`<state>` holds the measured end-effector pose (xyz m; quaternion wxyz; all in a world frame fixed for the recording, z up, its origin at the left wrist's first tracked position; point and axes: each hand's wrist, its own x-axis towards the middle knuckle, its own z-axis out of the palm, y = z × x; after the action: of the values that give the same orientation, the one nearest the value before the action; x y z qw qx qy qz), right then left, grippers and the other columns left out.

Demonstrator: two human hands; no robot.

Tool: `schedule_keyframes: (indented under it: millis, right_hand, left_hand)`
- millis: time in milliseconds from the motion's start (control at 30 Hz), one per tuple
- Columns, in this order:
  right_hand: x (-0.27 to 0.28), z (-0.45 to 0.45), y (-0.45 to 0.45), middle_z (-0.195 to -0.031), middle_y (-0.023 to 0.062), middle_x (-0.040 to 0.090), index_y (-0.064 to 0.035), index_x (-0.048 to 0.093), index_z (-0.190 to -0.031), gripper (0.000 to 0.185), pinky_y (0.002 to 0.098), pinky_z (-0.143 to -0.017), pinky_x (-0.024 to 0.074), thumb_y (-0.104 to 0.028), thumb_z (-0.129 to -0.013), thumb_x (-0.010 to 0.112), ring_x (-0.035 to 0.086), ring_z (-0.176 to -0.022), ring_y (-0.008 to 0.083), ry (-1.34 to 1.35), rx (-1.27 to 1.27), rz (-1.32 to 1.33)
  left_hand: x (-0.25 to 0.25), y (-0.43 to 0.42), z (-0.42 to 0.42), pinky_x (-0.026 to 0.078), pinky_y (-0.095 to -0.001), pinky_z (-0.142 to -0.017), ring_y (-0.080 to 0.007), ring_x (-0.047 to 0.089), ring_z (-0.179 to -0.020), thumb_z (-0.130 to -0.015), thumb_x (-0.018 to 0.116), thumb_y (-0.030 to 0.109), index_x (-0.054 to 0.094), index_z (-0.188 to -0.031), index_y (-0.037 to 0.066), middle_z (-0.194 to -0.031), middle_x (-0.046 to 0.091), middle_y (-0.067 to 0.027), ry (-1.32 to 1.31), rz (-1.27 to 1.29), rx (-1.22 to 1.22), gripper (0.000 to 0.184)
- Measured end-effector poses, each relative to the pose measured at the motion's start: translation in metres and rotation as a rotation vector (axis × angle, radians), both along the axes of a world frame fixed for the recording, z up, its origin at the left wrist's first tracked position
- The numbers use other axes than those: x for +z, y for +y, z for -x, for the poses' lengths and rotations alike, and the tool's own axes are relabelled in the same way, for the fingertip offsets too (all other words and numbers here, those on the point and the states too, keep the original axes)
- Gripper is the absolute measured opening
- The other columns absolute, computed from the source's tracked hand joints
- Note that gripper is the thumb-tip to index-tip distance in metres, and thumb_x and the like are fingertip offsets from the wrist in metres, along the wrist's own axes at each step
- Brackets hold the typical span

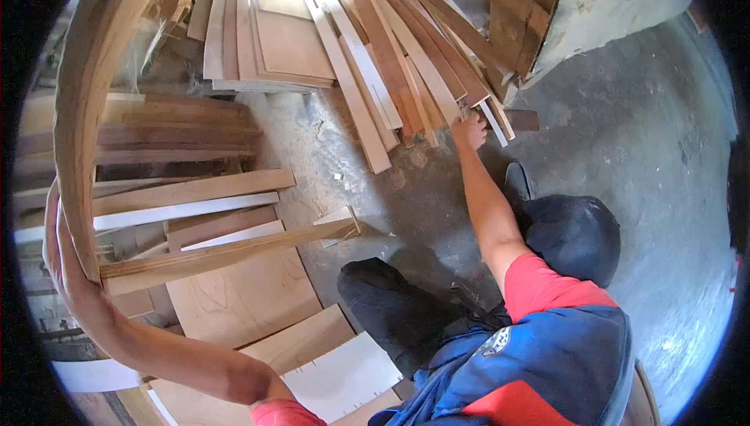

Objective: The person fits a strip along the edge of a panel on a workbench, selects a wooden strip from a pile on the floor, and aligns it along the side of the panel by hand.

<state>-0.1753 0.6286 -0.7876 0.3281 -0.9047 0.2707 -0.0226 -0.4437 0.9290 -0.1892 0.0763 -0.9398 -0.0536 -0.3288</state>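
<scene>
- Touching wood frame [226, 257] by its corner, L hand [64, 260] has fingers extended; grip part-hidden, can't tell.
- R hand [469, 130], fingers curled, at near ends of fanned strips [414, 55]; pinch unclear. R's closer; long axes run fwd, away.
- Qty: 2 hands, 1 frame, 10+ strips, overlapped.

Glares white at the plywood sheets' [295, 44] far end, shadows below right, blurs lower left, bows toward black edges.
</scene>
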Motion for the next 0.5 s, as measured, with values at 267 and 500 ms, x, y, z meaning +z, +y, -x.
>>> schedule_keyframes:
  millis: [267,500]
  right_hand:
    - [-0.015,0.027,0.010,-0.120,0.0144,0.062,-0.0122,0.055,-0.130,0.038,0.0450,-0.088,0.0554,-0.017,-0.093,0.053,0.063,-0.109,0.0339,-0.031,0.482,0.091]
    - [-0.024,0.034,0.035,-0.116,0.0155,0.064,-0.0198,0.054,-0.133,0.048,0.0458,-0.087,0.0544,-0.009,-0.087,0.060,0.063,-0.108,0.0374,-0.081,0.464,0.100]
  left_hand:
    - [0.001,-0.002,0.001,0.043,-0.0404,-0.109,-0.0262,0.051,-0.130,-0.102,0.046,0.038,0.056,-0.139,0.004,-0.142,0.050,-0.0163,-0.105,0.199,0.057,0.052]
    - [-0.002,0.006,0.007,0.038,-0.0393,-0.109,-0.0267,0.048,-0.132,-0.099,0.048,0.015,0.052,-0.143,0.012,-0.144,0.049,-0.0142,-0.166,0.196,0.113,0.044]
